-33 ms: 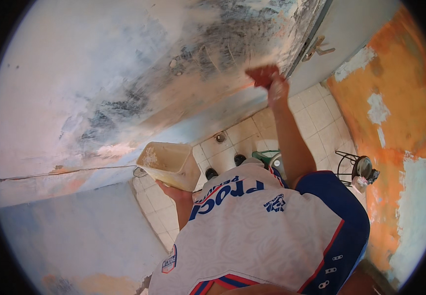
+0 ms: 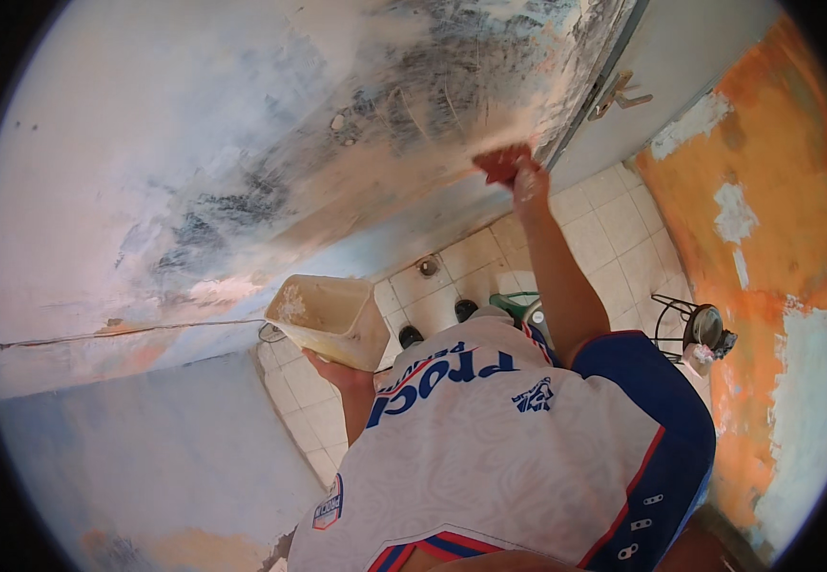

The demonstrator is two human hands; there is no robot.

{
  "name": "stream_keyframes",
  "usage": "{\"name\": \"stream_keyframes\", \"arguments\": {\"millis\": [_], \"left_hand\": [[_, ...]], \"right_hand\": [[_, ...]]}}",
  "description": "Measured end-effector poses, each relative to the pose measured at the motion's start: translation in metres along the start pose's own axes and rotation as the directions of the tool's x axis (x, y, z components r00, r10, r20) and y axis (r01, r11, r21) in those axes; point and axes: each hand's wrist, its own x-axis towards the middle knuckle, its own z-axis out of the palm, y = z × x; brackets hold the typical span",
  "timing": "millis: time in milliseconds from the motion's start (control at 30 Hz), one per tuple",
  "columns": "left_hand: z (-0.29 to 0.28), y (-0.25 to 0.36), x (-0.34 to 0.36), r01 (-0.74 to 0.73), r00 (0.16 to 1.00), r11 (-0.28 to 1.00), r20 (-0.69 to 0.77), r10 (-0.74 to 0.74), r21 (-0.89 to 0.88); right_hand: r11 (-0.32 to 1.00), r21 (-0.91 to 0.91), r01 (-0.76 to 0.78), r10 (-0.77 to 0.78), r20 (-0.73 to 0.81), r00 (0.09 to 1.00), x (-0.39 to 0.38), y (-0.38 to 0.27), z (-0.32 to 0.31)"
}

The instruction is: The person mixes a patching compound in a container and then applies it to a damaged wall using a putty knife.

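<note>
My right hand (image 2: 529, 181) reaches up to the stained wall (image 2: 337, 172), its fingers closed round a flat red scraper-like piece (image 2: 502, 163). The piece's broad end is at the wall's surface, close to the door frame; firm contact cannot be made out. My left hand (image 2: 337, 370) grips a cream plastic tub (image 2: 356, 338) from below. The tub tilts with its mouth toward the wall, and pale residue clings to its inner side. Some of my left fingers are hidden beneath it.
A grey door with a handle (image 2: 620, 95) stands beyond my right hand. The orange, patched wall (image 2: 757, 172) is on the right. A black metal stand (image 2: 676, 324) and a green object (image 2: 518, 305) are on the tiled floor (image 2: 609, 253). A round drain (image 2: 427, 266) lies near the wall's foot.
My right hand has moved slightly down and left with the red scraper-like piece. My left hand and the tub have stayed in place.
</note>
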Motion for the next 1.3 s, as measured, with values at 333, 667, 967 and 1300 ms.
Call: {"name": "stream_keyframes", "arguments": {"millis": [333, 667, 967, 1300], "left_hand": [[-0.004, 0.004, -0.004, 0.021, 0.998, 0.999, 0.067, -0.019, -0.037], [0.016, -0.006, 0.009, 0.019, 0.999, 0.999, 0.035, -0.021, 0.044], [0.002, -0.007, 0.002, -0.009, 1.0, 1.0, 0.006, 0.009, 0.003], [0.017, -0.009, 0.008, -0.011, 0.998, 1.0, 0.057, 0.012, -0.005]], "right_hand": [[0.959, -0.28, 0.042, -0.027, 0.057, 0.998, 0.042, -0.108, 0.119], [0.979, -0.122, -0.16, 0.152, -0.075, 0.986, 0.017, 0.011, -0.033], [0.956, -0.241, 0.168, -0.131, 0.161, 0.978, 0.006, -0.139, 0.116], [0.97, -0.231, -0.071, 0.028, -0.183, 0.983, 0.055, -0.01, 0.03]]}}
